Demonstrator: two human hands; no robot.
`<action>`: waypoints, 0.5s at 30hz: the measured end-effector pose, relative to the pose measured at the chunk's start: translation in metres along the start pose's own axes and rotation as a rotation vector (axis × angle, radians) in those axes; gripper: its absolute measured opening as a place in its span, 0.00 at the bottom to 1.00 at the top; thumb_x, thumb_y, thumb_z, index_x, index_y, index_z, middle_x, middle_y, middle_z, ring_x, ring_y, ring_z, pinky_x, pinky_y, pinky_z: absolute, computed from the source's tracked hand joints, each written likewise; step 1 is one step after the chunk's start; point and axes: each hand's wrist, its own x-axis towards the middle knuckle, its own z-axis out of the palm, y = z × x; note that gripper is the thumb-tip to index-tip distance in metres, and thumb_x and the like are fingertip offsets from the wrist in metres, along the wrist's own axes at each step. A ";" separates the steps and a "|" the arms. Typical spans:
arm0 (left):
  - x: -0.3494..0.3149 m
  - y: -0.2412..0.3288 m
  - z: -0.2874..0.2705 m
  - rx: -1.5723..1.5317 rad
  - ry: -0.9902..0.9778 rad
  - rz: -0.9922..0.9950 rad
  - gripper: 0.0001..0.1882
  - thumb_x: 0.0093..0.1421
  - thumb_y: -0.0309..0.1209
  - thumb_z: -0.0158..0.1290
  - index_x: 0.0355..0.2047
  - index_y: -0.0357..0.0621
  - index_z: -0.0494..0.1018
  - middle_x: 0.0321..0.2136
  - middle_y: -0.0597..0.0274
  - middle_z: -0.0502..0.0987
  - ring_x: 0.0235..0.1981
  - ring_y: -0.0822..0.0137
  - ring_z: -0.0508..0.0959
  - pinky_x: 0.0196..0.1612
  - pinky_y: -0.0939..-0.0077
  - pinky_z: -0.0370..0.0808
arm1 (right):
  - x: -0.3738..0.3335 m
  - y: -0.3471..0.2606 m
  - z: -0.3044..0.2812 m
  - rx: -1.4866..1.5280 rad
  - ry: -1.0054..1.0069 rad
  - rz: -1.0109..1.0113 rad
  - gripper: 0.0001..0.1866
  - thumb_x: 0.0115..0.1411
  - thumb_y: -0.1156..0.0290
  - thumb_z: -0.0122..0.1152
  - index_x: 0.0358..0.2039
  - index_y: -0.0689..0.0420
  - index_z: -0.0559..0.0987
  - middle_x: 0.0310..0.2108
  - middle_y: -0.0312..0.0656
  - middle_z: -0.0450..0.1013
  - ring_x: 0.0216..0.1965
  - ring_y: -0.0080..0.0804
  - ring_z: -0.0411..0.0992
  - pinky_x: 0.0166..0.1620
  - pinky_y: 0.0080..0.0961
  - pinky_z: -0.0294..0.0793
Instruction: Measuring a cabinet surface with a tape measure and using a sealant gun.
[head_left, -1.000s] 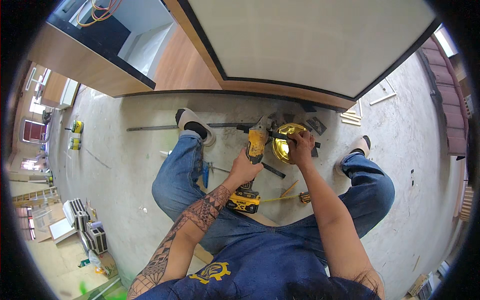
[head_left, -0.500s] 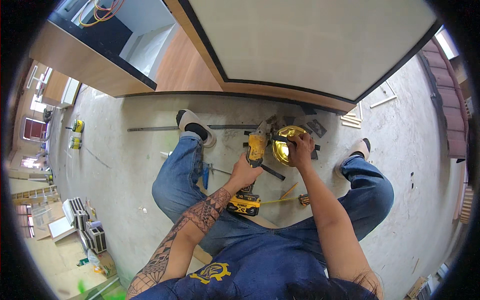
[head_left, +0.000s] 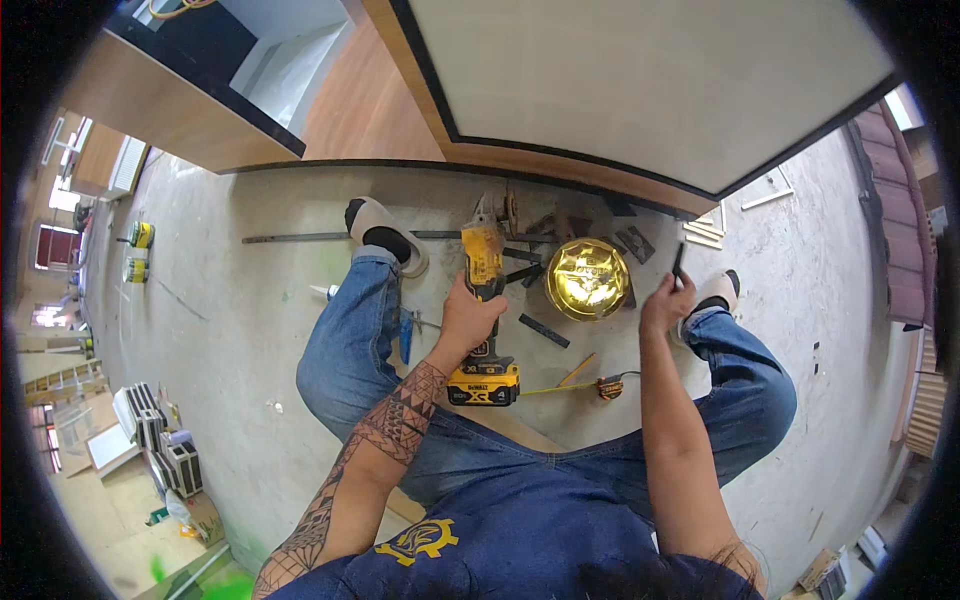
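Note:
My left hand (head_left: 472, 318) is closed round the body of a yellow and black cordless angle grinder (head_left: 482, 252), its battery end toward me and its head pointing away. My right hand (head_left: 665, 303), off to the right, pinches a short black strip (head_left: 680, 262) that stands up from the fingers. On the floor between both hands sits a shiny gold round lid or tin (head_left: 588, 280). Short black strips lie beside it, one of them a cut piece (head_left: 544, 331) lying apart from the others. A long dark bar (head_left: 300, 238) runs along the floor behind the grinder, passing by my left foot.
A tape measure (head_left: 610, 387) with its blade partly out and a pencil (head_left: 577, 369) lie between my legs. A blue-handled tool (head_left: 406, 336) rests by my left knee. Wooden cabinetry with a large pale panel (head_left: 640, 90) rises close ahead. Pale wood sticks (head_left: 704, 232) lie to the right.
My right hand has moved right, away from the gold round piece, carrying the black strip. My left hand and the grinder have shifted slightly left and away from me.

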 end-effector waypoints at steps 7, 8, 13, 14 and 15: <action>-0.005 0.013 -0.003 -0.014 0.059 0.036 0.28 0.53 0.33 0.67 0.52 0.36 0.72 0.38 0.52 0.84 0.39 0.60 0.86 0.45 0.64 0.82 | -0.016 0.172 0.025 -0.053 -0.178 0.933 0.15 0.72 0.59 0.64 0.47 0.59 0.83 0.34 0.44 0.80 0.32 0.39 0.77 0.36 0.40 0.77; -0.006 0.015 -0.004 0.036 0.075 0.049 0.28 0.54 0.32 0.67 0.52 0.35 0.72 0.38 0.53 0.84 0.39 0.60 0.86 0.45 0.65 0.82 | -0.026 0.185 0.017 -0.199 -0.319 0.865 0.14 0.71 0.60 0.63 0.46 0.59 0.84 0.35 0.45 0.80 0.33 0.42 0.77 0.38 0.41 0.77; -0.008 0.022 -0.007 -0.029 0.042 0.016 0.29 0.54 0.31 0.67 0.55 0.34 0.72 0.41 0.53 0.84 0.39 0.60 0.85 0.46 0.64 0.82 | -0.117 0.152 -0.029 -0.872 -1.592 -0.449 0.10 0.65 0.67 0.63 0.40 0.59 0.85 0.38 0.51 0.82 0.41 0.56 0.80 0.48 0.48 0.79; -0.008 0.023 -0.008 -0.025 0.061 0.020 0.30 0.54 0.31 0.67 0.55 0.34 0.71 0.42 0.54 0.84 0.39 0.61 0.85 0.46 0.65 0.82 | -0.140 0.131 -0.024 -0.733 -1.595 -0.561 0.09 0.64 0.69 0.63 0.39 0.59 0.86 0.38 0.53 0.82 0.42 0.59 0.80 0.50 0.49 0.80; -0.006 0.023 -0.009 -0.024 0.049 0.016 0.30 0.54 0.31 0.67 0.55 0.34 0.71 0.42 0.54 0.84 0.39 0.61 0.85 0.46 0.65 0.82 | -0.162 0.108 -0.014 -0.526 -1.576 -0.577 0.08 0.63 0.70 0.63 0.38 0.60 0.86 0.39 0.54 0.83 0.44 0.62 0.80 0.52 0.50 0.80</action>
